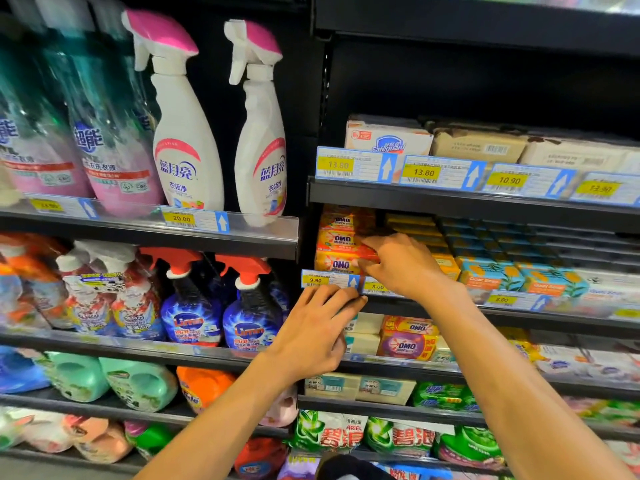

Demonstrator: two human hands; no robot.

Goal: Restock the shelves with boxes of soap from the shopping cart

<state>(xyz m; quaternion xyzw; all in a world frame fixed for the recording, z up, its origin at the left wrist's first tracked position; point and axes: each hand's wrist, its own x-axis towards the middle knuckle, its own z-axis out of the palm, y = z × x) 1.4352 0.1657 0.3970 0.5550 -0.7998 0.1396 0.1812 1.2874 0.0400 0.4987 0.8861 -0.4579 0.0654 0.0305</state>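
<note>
Left hand (315, 330) at 9.90 tag (329, 279), right hand (401, 265) seemingly around OMO box (341, 241)

Tall dark gap above the Safeguard boxes (388, 142) — open reach; shelf below packed, OMO soap stack (337, 242) nearly up to the upper shelf edge (450, 204), yellow boxes (412, 225) beside; price-tag strip (329, 279) fronting its base — right hand (398, 265) across its front
</note>
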